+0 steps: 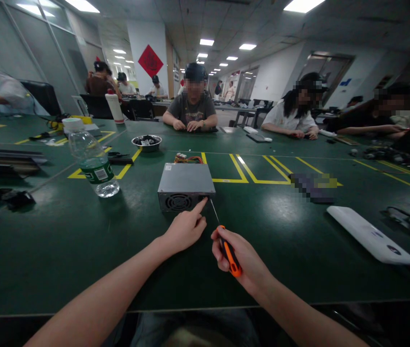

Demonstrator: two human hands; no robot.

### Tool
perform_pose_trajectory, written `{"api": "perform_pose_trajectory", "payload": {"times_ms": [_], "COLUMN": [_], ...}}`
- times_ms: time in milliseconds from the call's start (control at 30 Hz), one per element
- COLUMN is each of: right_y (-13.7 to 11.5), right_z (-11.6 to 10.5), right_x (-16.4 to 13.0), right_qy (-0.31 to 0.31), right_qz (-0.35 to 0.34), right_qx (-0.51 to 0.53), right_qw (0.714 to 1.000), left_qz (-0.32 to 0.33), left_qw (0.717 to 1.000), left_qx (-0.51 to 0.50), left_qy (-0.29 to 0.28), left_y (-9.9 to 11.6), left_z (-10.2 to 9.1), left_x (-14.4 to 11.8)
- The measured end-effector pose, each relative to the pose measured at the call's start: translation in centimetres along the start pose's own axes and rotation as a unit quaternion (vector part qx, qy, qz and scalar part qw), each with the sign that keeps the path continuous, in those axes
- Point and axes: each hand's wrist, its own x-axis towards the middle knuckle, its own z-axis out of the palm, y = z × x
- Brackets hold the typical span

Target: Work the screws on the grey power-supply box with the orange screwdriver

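Green tabletop w/ yellow tape lines, other people seated along the far edge. Grey power supply box sits mid-table, a bit in from the near edge, fan grille facing the person, coloured wires at its far side. White flat device lies toward the right edge; water bottle stands left of the box, metal bowl beyond it.

Left hand: index finger out, tip touching the box's front right corner, other fingers curled in. Right hand: fingers clamped round the orange screwdriver, thin shaft aimed at that same corner.

Risk, as I judge it: tip slips off the screw & jabs the left fingertip right next to it; box isn't braced, so pushing could slide it away.
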Motion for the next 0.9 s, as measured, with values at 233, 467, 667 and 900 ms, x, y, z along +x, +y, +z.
{"api": "perform_pose_trajectory", "payload": {"times_ms": [233, 467, 667, 900], "right_y": [0.0, 0.5, -0.8, -1.6], "right_z": [-0.1, -0.5, 1.0, 3.0], "right_x": [0.6, 0.7, -0.3, -0.6], "right_qy": [0.001, 0.039, 0.082, 0.074], "right_qz": [0.006, 0.002, 0.007, 0.093], "right_qx": [0.04, 0.114, 0.216, 0.326], "right_qw": [0.999, 0.993, 0.973, 0.938], "left_qz": [-0.004, -0.002, -0.015, -0.03], "left_qw": [1.0, 0.999, 0.998, 0.997], "left_qx": [-0.007, 0.023, 0.039, 0.061], "left_qy": [0.013, 0.028, 0.038, 0.039], "left_y": [-0.2, -0.2, -0.2, -0.1], "left_z": [-0.2, -0.1, 0.1, 0.2], "left_x": [0.0, 0.0, 0.0, 0.0]}}
